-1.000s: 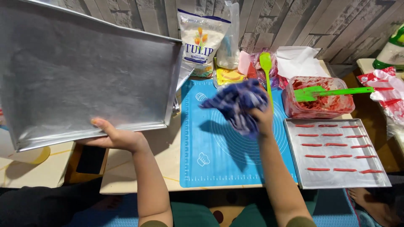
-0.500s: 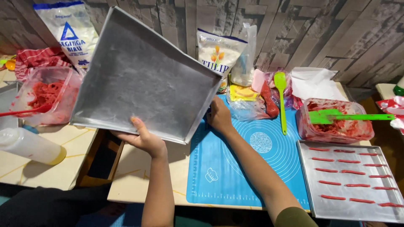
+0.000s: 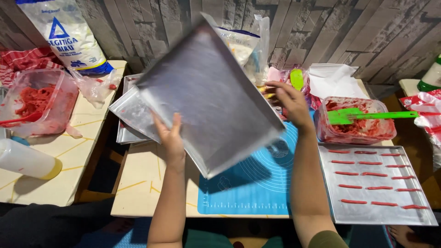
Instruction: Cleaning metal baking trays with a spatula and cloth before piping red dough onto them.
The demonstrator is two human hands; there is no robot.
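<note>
Head view. Empty metal baking tray (image 3: 211, 92): held tilted above the table (image 3: 151, 183), over the blue silicone mat (image 3: 257, 183). Left hand (image 3: 171, 138): fingers pressed against the tray's lower left edge, gripping it. Right hand (image 3: 287, 98): closed on the tray's right edge. Second tray with red strips (image 3: 376, 188): right end of table. Container of red dough (image 3: 358, 120) with green spatula (image 3: 367, 115): behind it.
</note>
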